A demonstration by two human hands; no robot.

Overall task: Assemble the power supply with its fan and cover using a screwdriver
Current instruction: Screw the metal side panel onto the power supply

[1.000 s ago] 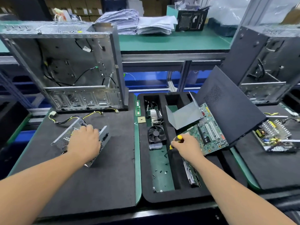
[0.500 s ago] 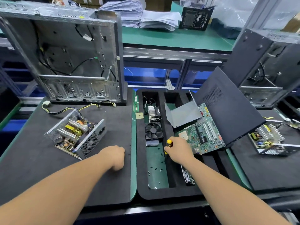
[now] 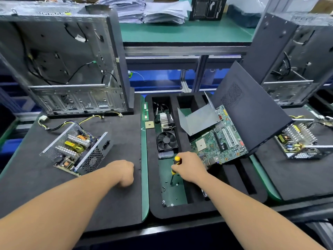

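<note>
The open power supply (image 3: 77,148) lies on the left black mat with its board and coils exposed and its cables trailing to the back. My left hand (image 3: 124,173) rests on the mat to its right, fingers curled, holding nothing I can see. My right hand (image 3: 189,167) grips a yellow-and-black screwdriver (image 3: 174,171), tip down among loose screws (image 3: 171,184) in the green-floored slot of the foam tray (image 3: 180,211). A black fan (image 3: 166,140) sits in that slot farther back. A bent grey metal cover (image 3: 200,120) leans in the tray.
A motherboard (image 3: 219,141) and a dark case panel (image 3: 252,112) lean over the tray's right side. An open computer case (image 3: 63,60) stands behind the left mat, another case (image 3: 295,56) at the right. A second power supply (image 3: 299,143) lies on the right mat.
My left hand let go of the power supply and moved right onto the mat. My right hand brought the screwdriver tip down among the screws.
</note>
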